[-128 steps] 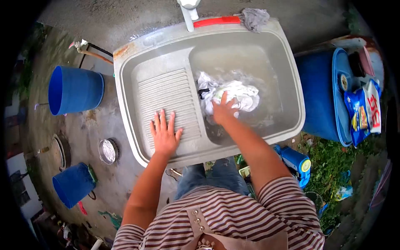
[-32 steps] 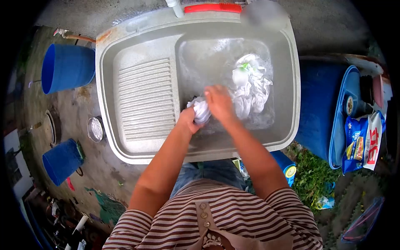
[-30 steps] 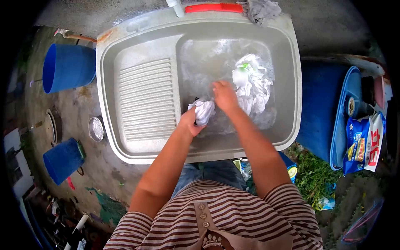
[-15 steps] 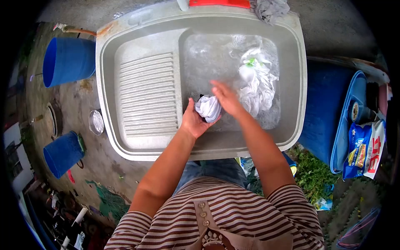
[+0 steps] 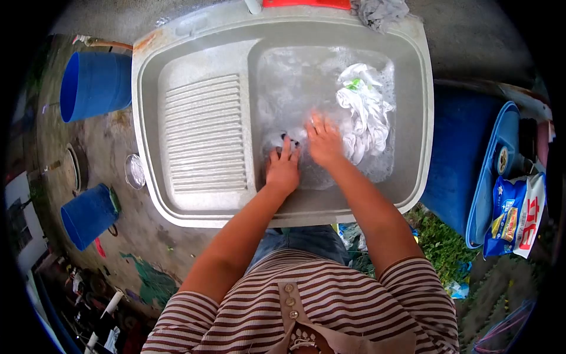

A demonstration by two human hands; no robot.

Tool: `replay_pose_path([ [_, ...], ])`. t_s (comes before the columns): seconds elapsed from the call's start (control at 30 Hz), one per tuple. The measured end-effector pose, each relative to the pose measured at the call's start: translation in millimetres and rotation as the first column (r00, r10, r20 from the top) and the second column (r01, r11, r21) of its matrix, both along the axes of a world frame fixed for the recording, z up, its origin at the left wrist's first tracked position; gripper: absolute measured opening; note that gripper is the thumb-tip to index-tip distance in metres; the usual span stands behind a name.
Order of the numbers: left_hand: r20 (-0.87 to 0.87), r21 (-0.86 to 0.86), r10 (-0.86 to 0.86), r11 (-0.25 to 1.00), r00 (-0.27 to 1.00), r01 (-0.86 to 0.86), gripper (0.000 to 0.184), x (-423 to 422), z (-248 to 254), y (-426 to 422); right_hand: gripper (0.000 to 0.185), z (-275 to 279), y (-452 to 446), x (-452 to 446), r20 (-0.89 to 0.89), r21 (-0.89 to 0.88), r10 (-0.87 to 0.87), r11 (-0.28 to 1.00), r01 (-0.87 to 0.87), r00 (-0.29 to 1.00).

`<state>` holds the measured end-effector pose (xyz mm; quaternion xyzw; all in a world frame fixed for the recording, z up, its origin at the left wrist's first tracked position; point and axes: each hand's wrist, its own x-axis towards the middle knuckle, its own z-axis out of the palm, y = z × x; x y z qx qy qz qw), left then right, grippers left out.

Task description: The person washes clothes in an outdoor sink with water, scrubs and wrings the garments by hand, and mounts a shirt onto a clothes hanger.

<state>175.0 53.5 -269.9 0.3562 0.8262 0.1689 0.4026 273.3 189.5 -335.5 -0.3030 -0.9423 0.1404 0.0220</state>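
Observation:
My left hand [image 5: 284, 168] reaches into the soapy water in the right basin of a grey wash sink [image 5: 230, 217]. Its fingers are spread and point down over a white cloth [image 5: 275, 140] with dark bits, mostly under the water. I cannot make out how much of the cloth lies beneath the palm. Beside it, my right hand [image 5: 325, 141] lies flat in the water, fingers stretched out and holding nothing visible. To its right floats a heap of wet white cloth [image 5: 367, 112] with a bright green patch.
A ribbed washboard [image 5: 206, 135] fills the sink's left side. A grey rag [image 5: 382, 13] and a red object [image 5: 306, 3] rest on the back rim. Blue barrels [image 5: 97, 87] stand at the left; a detergent bag [image 5: 514, 215] sits at the right by a large blue container [image 5: 457, 159].
The bundled white cloth went from my left palm down into the water. My left hand turned over and its fingers spread; my right hand lowered into the water.

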Motion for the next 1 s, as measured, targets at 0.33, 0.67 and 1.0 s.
replay_pose_path([
  [0.33,0.5,-0.184,0.71,0.647,0.496,-0.74,0.049,-14,20,6,0.028,34,-4,-8,0.152,-0.127,-0.102,0.984,0.122,0.983],
  [0.67,0.701,-0.619,0.687,0.455,-0.189,-0.64,0.046,-51,22,-3,0.013,158,-65,-33,-0.675,-0.39,-0.072,0.88,-0.272,0.734],
  [1.0,0.854,-0.519,0.444,0.68,-0.273,-0.517,0.035,-30,102,7,0.051,121,-26,-27,0.002,-0.671,-0.847,-0.395,-0.628,0.531],
])
